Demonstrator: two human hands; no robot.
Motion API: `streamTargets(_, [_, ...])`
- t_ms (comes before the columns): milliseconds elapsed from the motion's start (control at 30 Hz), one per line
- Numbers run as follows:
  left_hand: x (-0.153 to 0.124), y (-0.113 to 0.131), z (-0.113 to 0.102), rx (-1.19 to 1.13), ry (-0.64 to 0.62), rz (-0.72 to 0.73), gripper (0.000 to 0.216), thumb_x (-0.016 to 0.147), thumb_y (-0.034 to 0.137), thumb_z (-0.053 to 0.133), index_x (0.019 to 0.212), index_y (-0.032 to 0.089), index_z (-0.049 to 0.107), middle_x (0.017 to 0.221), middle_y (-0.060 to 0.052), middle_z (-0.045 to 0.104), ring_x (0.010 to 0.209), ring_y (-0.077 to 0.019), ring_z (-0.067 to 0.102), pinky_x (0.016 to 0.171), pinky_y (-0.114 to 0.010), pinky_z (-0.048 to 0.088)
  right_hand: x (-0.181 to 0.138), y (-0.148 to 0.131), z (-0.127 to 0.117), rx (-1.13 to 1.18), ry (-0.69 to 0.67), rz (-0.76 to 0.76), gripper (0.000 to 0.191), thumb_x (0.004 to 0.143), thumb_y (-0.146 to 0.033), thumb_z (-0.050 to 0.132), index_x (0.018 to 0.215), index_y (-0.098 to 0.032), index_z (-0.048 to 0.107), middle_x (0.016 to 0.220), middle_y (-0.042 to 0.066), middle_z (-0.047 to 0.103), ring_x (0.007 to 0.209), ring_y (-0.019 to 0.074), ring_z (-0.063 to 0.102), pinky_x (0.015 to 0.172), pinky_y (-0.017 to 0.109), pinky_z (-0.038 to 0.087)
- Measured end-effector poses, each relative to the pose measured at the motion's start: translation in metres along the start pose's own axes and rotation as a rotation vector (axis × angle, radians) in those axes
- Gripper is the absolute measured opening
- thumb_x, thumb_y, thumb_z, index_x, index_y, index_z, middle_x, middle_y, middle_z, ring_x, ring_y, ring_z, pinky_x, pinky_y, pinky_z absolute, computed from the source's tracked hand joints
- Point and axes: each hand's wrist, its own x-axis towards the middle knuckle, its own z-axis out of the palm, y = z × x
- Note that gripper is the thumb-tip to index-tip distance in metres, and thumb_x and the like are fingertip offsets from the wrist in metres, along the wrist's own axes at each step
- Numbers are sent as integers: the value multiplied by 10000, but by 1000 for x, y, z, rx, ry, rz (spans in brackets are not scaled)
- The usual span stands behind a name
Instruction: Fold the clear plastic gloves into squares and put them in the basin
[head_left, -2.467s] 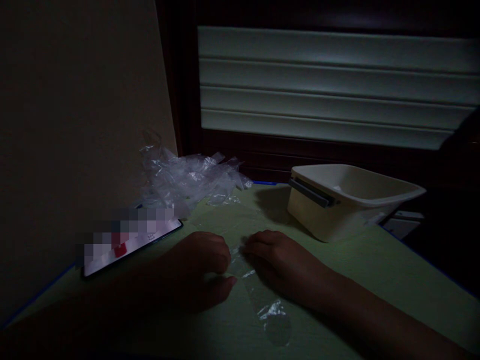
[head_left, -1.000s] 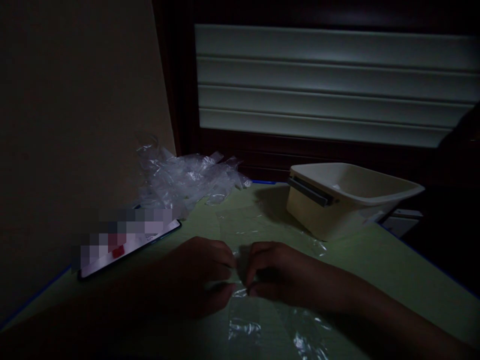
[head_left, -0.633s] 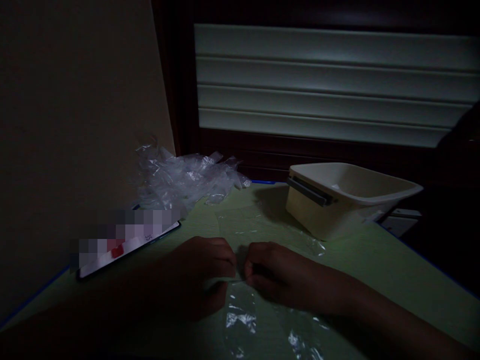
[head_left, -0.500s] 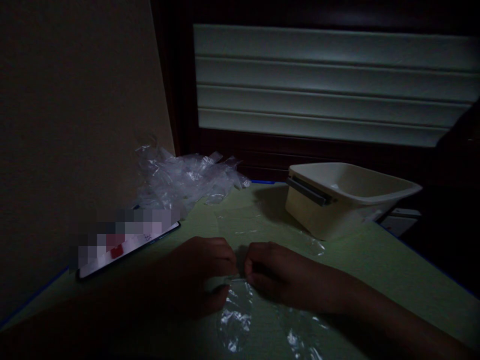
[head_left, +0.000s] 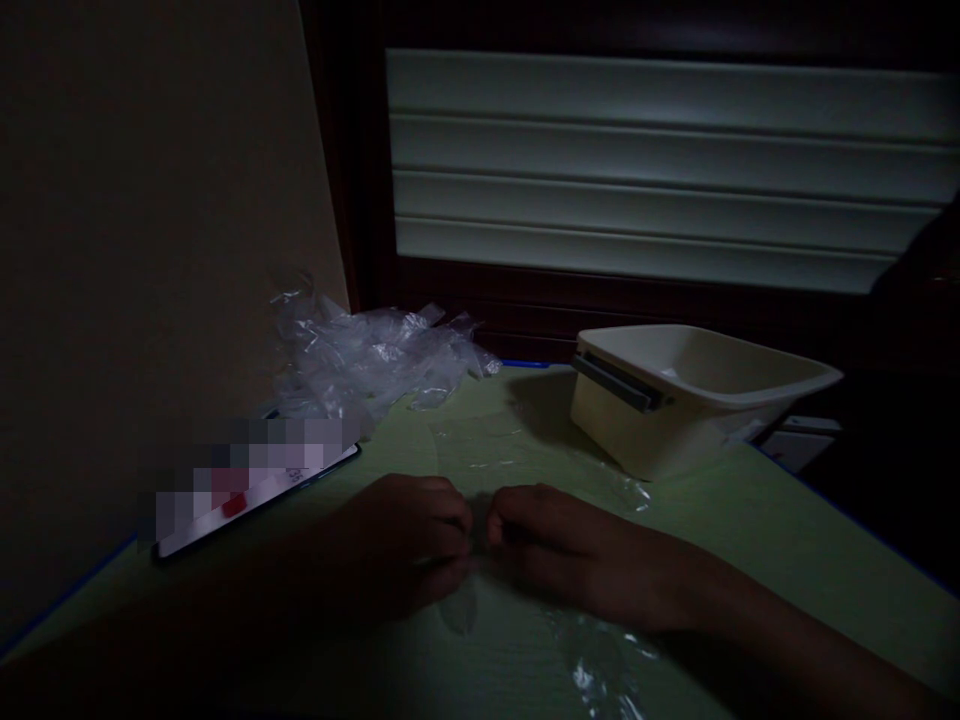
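Note:
My left hand [head_left: 420, 548] and my right hand [head_left: 551, 548] are close together over the green tabletop, fingers curled, with a narrow gap between them. A clear plastic bag [head_left: 458, 608] is pinched between the thumb and fingers of my left hand. Its edge runs across to my right fingertips, which are closed on it, though the exact grip is dim and partly hidden. A second clear plastic piece [head_left: 589, 665] lies crumpled on the near side of my right wrist. Beyond my hands, another thin clear plastic sheet [head_left: 495, 447] rests flat on the table.
A heap of clear plastic bags [head_left: 375, 350] sits at the back left against the wall. Before it lies a phone [head_left: 262, 500] with a lit screen, partly blurred out. At the back right stands a cream plastic bin [head_left: 622, 425] with a grey handle, near the table's [head_left: 810, 530] blue edge.
The bag that hung down toward me has been drawn up between my hands, so less of it shows. My left thumb has closed against the fingers.

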Motion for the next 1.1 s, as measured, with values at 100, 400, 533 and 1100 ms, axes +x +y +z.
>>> streamTargets(100, [0, 0, 0, -29, 0, -17, 150, 830, 158, 479, 738, 151, 598, 772, -33, 620, 727, -145, 562, 636, -241, 411, -2, -1, 0, -68, 13, 5, 213, 635, -89, 548, 834, -157, 515, 770, 6, 530, 691, 132, 496, 621, 236, 387])
streamTargets(400, [-3, 3, -2, -54, 69, 0, 124, 791, 176, 475, 787, 166, 598, 790, -39, 626, 730, -158, 556, 647, -261, 420, 2, 6, 6, 4, 57, -4, 87, 791, -126, 460, 759, -164, 532, 691, -16, 530, 607, 97, 474, 545, 207, 348])
streamTargets(533, [-2, 7, -5, 1, 36, -12, 141, 796, 166, 471, 721, 165, 590, 728, -28, 614, 685, -150, 547, 621, -255, 411, 5, 8, 7, -7, 103, 35, 143, 836, -163, 424, 765, -152, 548, 685, 0, 549, 599, 105, 476, 531, 215, 338])
streamTargets(1100, [-4, 11, -6, 76, 174, -5, 263, 870, 230, 431, 664, 148, 573, 739, -38, 606, 623, -128, 552, 551, -240, 419, 9, 20, 12, 5, 255, 136, 108, 826, -216, 467, 755, -166, 531, 649, 1, 570, 553, 102, 496, 489, 208, 321])
